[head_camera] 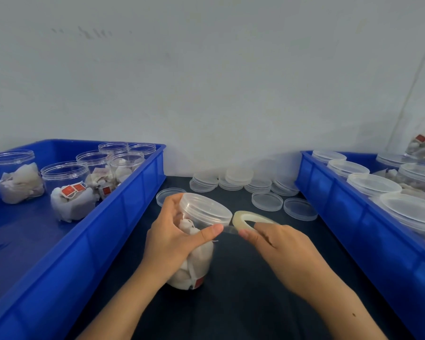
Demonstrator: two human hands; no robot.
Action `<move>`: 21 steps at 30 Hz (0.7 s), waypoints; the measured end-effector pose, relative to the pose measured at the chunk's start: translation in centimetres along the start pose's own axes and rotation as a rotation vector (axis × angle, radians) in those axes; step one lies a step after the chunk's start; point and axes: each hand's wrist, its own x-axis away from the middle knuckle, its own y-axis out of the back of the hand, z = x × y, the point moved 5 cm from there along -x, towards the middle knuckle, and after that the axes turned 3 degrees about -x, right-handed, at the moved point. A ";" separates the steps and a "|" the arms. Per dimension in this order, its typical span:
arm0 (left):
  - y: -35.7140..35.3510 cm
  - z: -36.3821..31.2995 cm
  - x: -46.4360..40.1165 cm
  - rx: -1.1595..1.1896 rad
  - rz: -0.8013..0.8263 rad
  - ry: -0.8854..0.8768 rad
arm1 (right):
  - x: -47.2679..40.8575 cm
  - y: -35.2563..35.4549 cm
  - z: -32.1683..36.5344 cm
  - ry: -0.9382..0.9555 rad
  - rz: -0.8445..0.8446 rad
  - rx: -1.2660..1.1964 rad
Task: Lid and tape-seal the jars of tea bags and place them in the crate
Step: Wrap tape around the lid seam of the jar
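Head view: our left hand (172,239) grips the lidded jar (196,241), thumb seemingly pinning the clear strip; our right hand (280,249) pinches the tape roll (243,218) beside the lid (205,208).

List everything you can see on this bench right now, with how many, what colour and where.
jar being sealed: one, clear, lidded, tea bags inside, centre of the table
tape roll: one, clear yellowish, just right of that jar's lid, a strip running to the jar
left crate: one, blue, on the left
open jars: six, clear, no lids, tea bags in those whose contents show, in the left crate
right crate: one, blue, on the right
lidded jars: several, clear, in the right crate, count unclear
loose lids: about ten, clear, stacked and single at the back of the table
table: one, dark
wall: white, behind
left hand: grips the jar, thumb on the tape end
right hand: holds the tape roll
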 end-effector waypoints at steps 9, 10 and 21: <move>-0.5 -0.6 0.1 0.139 0.120 -0.029 | -0.2 -0.4 0.5 0.024 -0.053 0.054; -0.5 -0.7 0.1 0.146 0.130 -0.031 | -0.2 -0.5 0.6 0.023 -0.059 0.052; -0.4 -0.1 0.3 0.266 0.237 0.014 | 0.3 -0.7 1.6 -0.009 -0.089 0.020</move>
